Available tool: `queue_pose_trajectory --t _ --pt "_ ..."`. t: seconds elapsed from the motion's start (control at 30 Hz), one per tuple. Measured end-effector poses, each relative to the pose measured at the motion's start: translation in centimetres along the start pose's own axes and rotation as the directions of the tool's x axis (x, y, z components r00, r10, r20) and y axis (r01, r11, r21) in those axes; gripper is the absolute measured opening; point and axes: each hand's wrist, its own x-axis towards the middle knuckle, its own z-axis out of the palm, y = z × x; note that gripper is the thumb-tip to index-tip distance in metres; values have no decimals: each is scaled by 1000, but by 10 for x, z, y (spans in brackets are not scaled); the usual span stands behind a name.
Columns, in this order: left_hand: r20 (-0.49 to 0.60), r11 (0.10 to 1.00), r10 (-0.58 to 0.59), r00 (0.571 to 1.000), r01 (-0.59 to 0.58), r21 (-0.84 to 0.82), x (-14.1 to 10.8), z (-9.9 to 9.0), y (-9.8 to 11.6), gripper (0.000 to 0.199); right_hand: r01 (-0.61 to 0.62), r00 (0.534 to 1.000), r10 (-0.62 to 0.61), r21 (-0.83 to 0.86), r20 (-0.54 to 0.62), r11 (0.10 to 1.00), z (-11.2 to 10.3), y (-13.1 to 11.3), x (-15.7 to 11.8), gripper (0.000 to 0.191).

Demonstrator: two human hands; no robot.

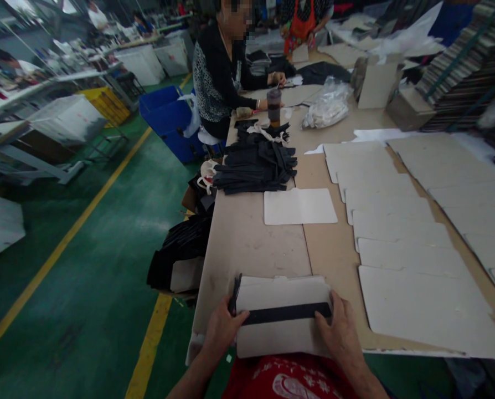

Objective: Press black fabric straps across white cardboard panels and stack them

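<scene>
A black fabric strip [287, 313] lies across a light grey board [280, 338] at the table's near edge, in front of my red apron. My left hand [225, 327] grips the strip's left end, its thumb on top and its fingers around the board's left side. At the other end, my right hand [341, 324] presses the strip with its thumb while its fingers wrap the board's right edge. More boards appear beneath this one. Dark strip ends stick out by my left fingers. Beyond it, a single pale board [300, 206] rests flat on the table.
A pile of black strips [258, 163] lies farther up the table. Overlapping pale boards [413, 299] spread out on the right. A co-worker [218, 72] sits at the table's far left, near a dark cup [274, 106]. Boxes of black material [185, 244] stand beside the table's left edge.
</scene>
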Motion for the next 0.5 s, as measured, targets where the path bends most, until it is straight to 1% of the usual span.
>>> queue_pose_trajectory --t 0.07,0.13,0.2,0.27,0.33,0.37,0.4,0.43,0.5 --pt "-5 999 -36 999 36 10 1 -5 -6 59 81 997 -81 -18 -1 997 5 -8 11 56" --pt "-8 998 -57 998 58 26 1 -14 -10 56 147 989 -147 -56 6 987 5 -17 27 53" --pt "-47 995 -73 996 76 68 2 -29 -9 48 176 984 -179 -105 -11 979 -3 -24 54 52" --pt "-109 988 -49 993 65 143 8 -49 2 43 167 982 -177 -138 -63 976 -16 -27 95 55" --pt "-128 973 42 991 -12 229 22 -67 25 39 157 980 -172 -138 -101 978 -29 -27 147 59" --pt "-106 959 111 988 -78 271 32 -75 41 37 141 981 -159 -153 -111 978 -33 -27 173 61" --pt "-83 949 169 982 -140 281 44 -80 60 33 131 984 -151 -189 -98 973 -36 -26 199 61" --pt "-66 943 211 975 -185 278 57 -82 80 28 117 987 -139 -237 -78 964 -38 -26 222 60" --pt "-59 928 290 955 -266 261 86 -77 121 25 95 992 -114 -310 -45 946 -35 -27 258 56"
